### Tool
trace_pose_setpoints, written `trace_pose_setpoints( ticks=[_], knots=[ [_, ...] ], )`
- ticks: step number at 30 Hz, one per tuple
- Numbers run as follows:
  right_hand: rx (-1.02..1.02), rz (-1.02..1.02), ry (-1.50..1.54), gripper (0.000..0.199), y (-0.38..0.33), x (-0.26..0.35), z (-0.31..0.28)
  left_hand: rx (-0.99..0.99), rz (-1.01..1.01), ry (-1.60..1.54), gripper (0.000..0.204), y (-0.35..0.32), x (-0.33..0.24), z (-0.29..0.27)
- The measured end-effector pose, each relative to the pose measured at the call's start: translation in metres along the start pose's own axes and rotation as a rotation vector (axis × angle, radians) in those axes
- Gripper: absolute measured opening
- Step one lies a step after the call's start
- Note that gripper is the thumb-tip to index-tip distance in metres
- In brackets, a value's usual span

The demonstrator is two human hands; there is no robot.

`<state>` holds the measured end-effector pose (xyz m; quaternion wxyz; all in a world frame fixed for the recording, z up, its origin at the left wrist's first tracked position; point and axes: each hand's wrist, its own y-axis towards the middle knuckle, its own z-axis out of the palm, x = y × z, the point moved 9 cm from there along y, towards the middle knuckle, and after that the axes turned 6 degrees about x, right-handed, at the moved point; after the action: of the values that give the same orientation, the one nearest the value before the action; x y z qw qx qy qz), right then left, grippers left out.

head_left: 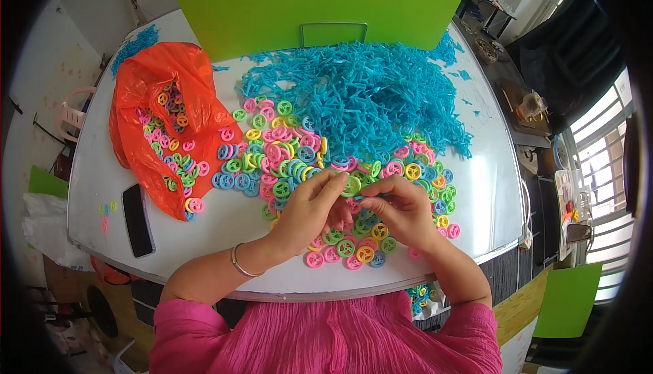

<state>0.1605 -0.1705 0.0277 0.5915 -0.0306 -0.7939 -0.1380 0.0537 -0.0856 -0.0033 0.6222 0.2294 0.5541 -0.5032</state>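
Observation:
Above the middle of the white table, my left hand (308, 212) pinches a light green plastic ring with spokes, like a small toy wheel (352, 185). Close beside it, my right hand (403, 212) has thumb and forefinger pressed together around a small blue piece (359, 198), seemingly one of the thin blue plastic pieces; its shape is mostly hidden. Below and around both hands spreads a heap of pink, green, yellow and blue toy wheels (345, 247). Just beyond lies a large pile of thin blue plastic pieces (381, 95).
At the left, an open red plastic bag (129, 139) spills more wheels. A black phone (139, 221) lies nearer, beside a few small coloured pieces (105, 216). A bright green panel (320, 3) with a wire handle stands at the back. The white table (224, 238) has a rounded near edge.

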Motion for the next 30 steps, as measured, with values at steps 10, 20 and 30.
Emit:
trace_pose_setpoints(
  ticks=[10, 20, 30],
  knots=[
    [0.025, -0.07, -0.022, 0.029, 0.003, 0.012, 0.007, 0.05, -0.021, -0.114, 0.026, -0.004, 0.013, 0.01],
    [-0.06, -0.031, -0.049, 0.024, -0.002, 0.002, 0.009, -0.073, 0.007, -0.039, 0.025, -0.011, 0.01, 0.006],
    [-0.06, 0.135, 0.265, 0.015, -0.003, -0.018, 0.013, -0.122, 0.075, 0.051, 0.025, -0.015, -0.001, 0.005]
  ],
)
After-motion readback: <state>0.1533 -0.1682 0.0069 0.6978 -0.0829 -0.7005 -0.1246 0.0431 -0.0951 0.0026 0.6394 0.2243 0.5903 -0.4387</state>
